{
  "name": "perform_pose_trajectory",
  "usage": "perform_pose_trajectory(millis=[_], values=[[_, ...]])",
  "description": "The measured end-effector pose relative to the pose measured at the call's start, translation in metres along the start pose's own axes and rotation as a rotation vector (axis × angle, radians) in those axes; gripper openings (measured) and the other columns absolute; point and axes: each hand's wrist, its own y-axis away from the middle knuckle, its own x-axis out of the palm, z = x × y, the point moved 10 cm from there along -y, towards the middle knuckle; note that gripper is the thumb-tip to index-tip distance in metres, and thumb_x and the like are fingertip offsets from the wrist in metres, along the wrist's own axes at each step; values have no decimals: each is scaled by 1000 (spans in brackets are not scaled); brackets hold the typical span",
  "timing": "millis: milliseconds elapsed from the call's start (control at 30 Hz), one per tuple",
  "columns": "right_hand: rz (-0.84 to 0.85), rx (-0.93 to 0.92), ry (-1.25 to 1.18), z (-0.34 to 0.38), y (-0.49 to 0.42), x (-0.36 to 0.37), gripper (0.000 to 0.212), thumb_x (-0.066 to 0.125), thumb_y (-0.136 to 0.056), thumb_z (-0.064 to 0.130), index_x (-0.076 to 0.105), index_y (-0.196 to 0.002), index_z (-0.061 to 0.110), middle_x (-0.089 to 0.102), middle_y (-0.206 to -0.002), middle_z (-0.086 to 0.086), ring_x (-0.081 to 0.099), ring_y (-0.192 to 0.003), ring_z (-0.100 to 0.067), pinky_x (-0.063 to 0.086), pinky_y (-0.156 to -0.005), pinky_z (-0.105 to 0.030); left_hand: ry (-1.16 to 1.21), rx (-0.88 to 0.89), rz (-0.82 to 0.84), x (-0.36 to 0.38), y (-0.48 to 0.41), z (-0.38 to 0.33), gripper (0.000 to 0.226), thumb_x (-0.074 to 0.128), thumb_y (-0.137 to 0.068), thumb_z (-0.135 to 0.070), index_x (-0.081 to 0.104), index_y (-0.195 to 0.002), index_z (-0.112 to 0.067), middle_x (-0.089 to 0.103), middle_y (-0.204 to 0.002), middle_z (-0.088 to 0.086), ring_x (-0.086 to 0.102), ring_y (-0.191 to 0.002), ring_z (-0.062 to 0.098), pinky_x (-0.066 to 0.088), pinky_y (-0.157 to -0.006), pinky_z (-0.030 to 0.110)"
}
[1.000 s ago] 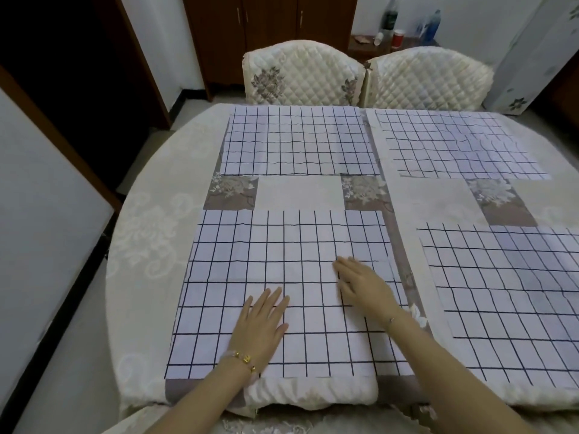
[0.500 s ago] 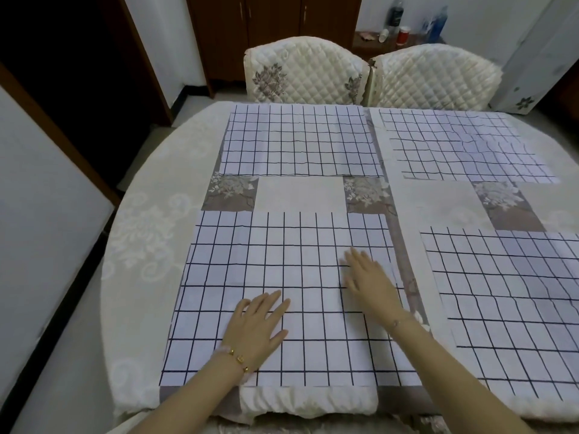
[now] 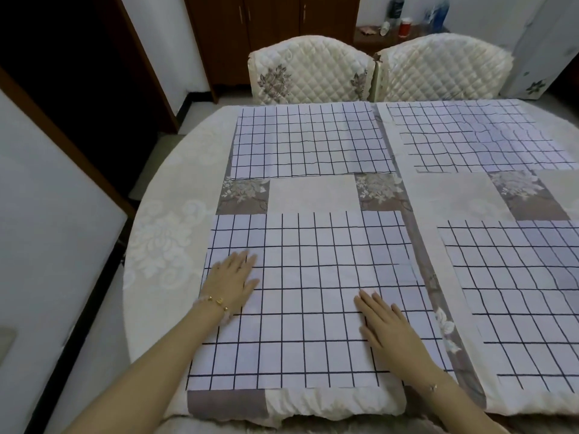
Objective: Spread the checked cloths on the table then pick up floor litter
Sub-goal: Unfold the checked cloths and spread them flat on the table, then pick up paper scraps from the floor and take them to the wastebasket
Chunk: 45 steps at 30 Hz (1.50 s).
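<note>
Smoothing the near-left checked cloth [image 3: 307,296] on the table [image 3: 163,245], both palms down on it and gripping nothing: left hand [image 3: 230,277] flat with fingers slightly spread, close to the cloth's left edge; right hand [image 3: 385,327] flat with fingers straight and close together, right of the middle and nearer the near edge. Pressed flat rather than pinching, probably to push creases outward without dragging the whole piece out of place. Set wide apart, seemingly to work both halves at once. Squared to the near table edge and stopping just short of it, with three more around: far-left cloth [image 3: 310,140], far-right cloth [image 3: 479,136], near-right cloth [image 3: 517,292], none touching another, bands of patterned table cover [image 3: 313,195] showing between. Judged close to the end of the spreading step, though the far-right cloth looks rippled. No litter to be seen on the strip of floor [image 3: 103,355] at the left. Compared with half a second ago: left hand gone out toward the left edge and farther up the cloth, right hand drawn back nearer; then fairly close together around the cloth's middle, now well apart. No shift noticed in the cloths themselves.
</note>
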Motion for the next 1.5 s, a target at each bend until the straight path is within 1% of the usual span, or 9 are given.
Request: perform_pose_trajectory(millis=[133,433,700,933,1000,1133,1233,1333,1500], values=[[-15,29,-32,-1,3,2,57,24,-102,37,-10,-145,25,-19,-147,20,-20,-138,-4,-10,-116,-28,68,-88,26,-4,-14,42,71,27,-93,-58,6,-151,-22,2,-160,-3,7,-147,17,15,-119,39],[-23,33,-73,-1,3,3,57,26,-102,35,-10,-145,27,-18,-148,21,-21,-138,-2,-11,-116,-28,96,-105,49,-3,-20,44,78,32,-89,-62,8,-151,-20,3,-160,-3,11,-146,16,17,-119,38],[-32,51,-132,1,3,-2,54,31,-101,31,11,-151,31,-3,-155,21,-9,-144,-2,-8,-117,-29,53,-120,153,-14,-19,39,75,36,-91,-56,9,-150,-20,5,-160,-2,14,-146,19,18,-118,41],[-25,76,-376,-1,4,-14,45,47,-97,21,40,-141,26,26,-155,10,16,-146,-10,8,-120,-34,329,-165,-7,-60,30,21,53,44,-95,-34,33,-144,-18,35,-151,2,36,-136,18,33,-108,32],[-31,105,-439,-3,8,-21,38,48,-97,21,50,-135,23,38,-150,6,31,-140,-11,23,-117,-30,454,-191,-13,-62,56,17,45,45,-95,-31,41,-138,-19,46,-142,0,46,-127,18,40,-103,32],[-70,199,-613,-11,25,-35,26,50,-96,21,61,-119,25,65,-119,5,59,-107,-8,45,-90,-20,653,-211,-60,-61,107,8,29,48,-95,-26,54,-123,-20,62,-115,-1,59,-103,14,50,-87,28],[-62,235,-685,-11,39,-39,20,50,-96,20,63,-110,26,68,-101,4,63,-94,-7,49,-80,-22,779,-248,-85,-51,145,3,17,53,-93,-22,60,-108,-24,65,-99,-3,62,-90,11,47,-69,16],[-63,251,-719,-7,57,-37,15,49,-96,21,63,-98,26,69,-88,8,64,-86,-4,49,-71,-18,872,-316,-112,-37,180,0,15,55,-91,-16,62,-90,-29,69,-88,-1,65,-80,10,48,-67,17],[11,302,-734,-4,85,-16,18,50,-94,22,65,-85,28,70,-83,8,64,-83,-5,48,-73,-21,901,-380,-149,-17,214,1,24,57,-88,-12,64,-79,-33,72,-72,-6,62,-62,-4,46,-53,13]])
